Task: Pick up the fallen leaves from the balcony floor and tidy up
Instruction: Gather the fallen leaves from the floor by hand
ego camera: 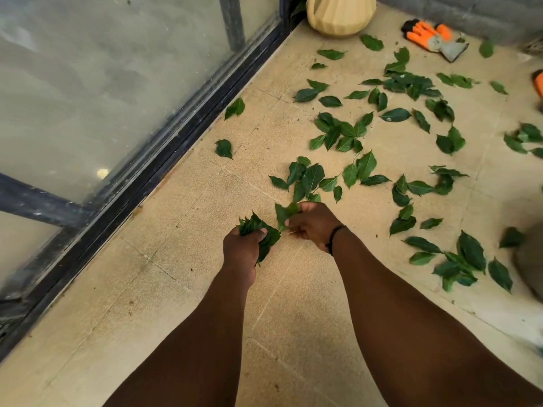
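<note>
Green leaves lie scattered over the beige tiled balcony floor [182,289], mostly to the right and far side, with a cluster of leaves [308,179] just beyond my hands. My left hand [242,249] grips a bunch of gathered leaves [264,233], fingers curled round them. My right hand [313,223], with a dark band at the wrist, pinches a leaf or two [285,212] right beside the bunch. Both hands are low, close above the floor.
A dark-framed glass door [117,98] with its track runs along the left. A ribbed cream pot [340,14] stands in the far corner. Orange-and-grey work gloves [432,36] lie at the far right by the grey wall. A grey rounded object [529,259] sits at the right edge.
</note>
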